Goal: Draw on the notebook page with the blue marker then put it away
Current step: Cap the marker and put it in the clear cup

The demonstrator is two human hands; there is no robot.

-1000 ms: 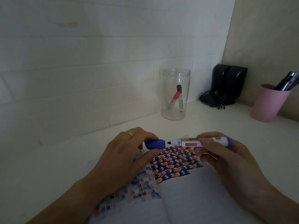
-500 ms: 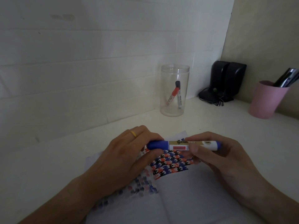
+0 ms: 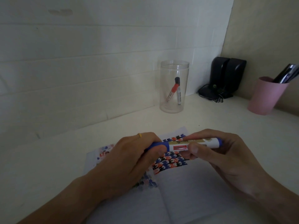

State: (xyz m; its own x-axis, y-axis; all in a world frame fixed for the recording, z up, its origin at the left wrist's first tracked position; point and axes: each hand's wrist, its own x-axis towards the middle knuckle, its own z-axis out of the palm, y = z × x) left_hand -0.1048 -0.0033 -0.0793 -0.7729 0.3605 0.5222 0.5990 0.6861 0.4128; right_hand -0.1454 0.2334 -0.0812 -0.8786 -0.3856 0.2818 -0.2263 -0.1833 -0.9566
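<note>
The blue marker (image 3: 186, 145) lies level between both hands, just above the open notebook (image 3: 191, 183). Its blue cap (image 3: 157, 145) sits on its left end. My left hand (image 3: 129, 162), with a gold ring, grips the cap. The white barrel is pinched by my right hand (image 3: 226, 159) at the right end. A patch of red, blue and black shapes covers the top of the right-hand page, partly hidden by the hands. A clear plastic jar (image 3: 174, 86) stands near the wall behind and holds a red marker and a black one.
A pink cup (image 3: 265, 98) with dark pens stands at the far right. Two black speakers (image 3: 228, 75) with a cable sit in the corner. The white desk (image 3: 48, 159) meets a white brick wall at the back.
The cap was off and apart from the tip a second ago. My hands came together and the cap now sits on the marker, with the tip hidden.
</note>
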